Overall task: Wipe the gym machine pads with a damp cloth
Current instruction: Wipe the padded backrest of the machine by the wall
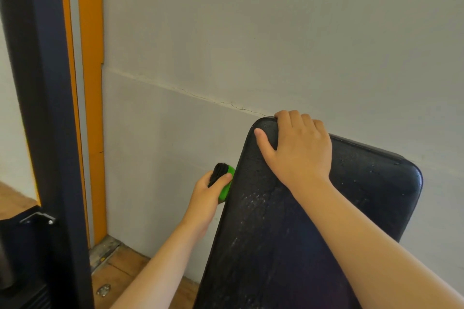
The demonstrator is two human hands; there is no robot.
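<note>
Head view shows the pad (276,246) wet-streaked, likely mostly wiped; the left hand (209,192) grips the cloth (226,190) at its side edge, the right hand (298,148) clasps its top.

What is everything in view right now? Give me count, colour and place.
pad: one, black, wet-streaked, lower centre-right, in front of the wall
cloth: one, green and black, against the pad's left edge
wall: one, pale grey, behind the pad
frame post: one, dark, upright at far left
orange strips: two, vertical, between frame post and wall
bracket: one, silver metal, low on the frame post
floor: one, brown wood, lower left
left hand: one, grips the cloth
right hand: one, holds the pad's top edge, fingers curled over it
</note>
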